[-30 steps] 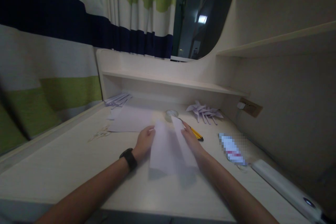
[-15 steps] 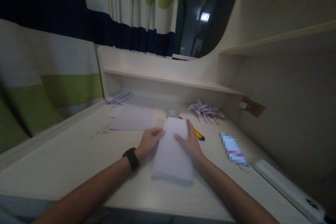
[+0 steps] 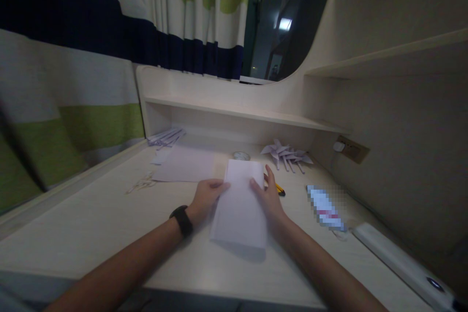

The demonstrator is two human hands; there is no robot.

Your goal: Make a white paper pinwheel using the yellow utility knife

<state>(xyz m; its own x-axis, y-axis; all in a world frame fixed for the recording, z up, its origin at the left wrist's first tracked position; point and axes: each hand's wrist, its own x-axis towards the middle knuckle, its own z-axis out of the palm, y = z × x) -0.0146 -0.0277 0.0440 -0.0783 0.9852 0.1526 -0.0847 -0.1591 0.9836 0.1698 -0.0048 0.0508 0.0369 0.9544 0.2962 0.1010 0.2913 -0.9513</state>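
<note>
A folded sheet of white paper (image 3: 241, 214) is held between my two hands over the desk, its near end lifted with a shadow under it. My left hand (image 3: 208, 197) pinches its left edge, thumb on top; a black watch is on that wrist. On the right edge, my right hand (image 3: 270, 200) grips the paper with the thumb on its face and the fingers around the side. Behind the right fingers lies a yellow and black tool (image 3: 280, 189), mostly hidden. A roll of clear tape (image 3: 241, 155) rests just beyond the paper's far end.
Flat white sheets (image 3: 186, 162) and rolled paper sticks (image 3: 166, 137) lie at the back left, with thin pale strips (image 3: 142, 183) nearer. Paper pinwheels (image 3: 287, 153) are at the back right. A blurred-out phone (image 3: 325, 207) and a long white lamp-like bar (image 3: 398, 263) lie along the right.
The paper's near end has lifted slightly, and its far end has shifted a little left. My right thumb and fingers have moved slightly right, toward the paper's edge.
</note>
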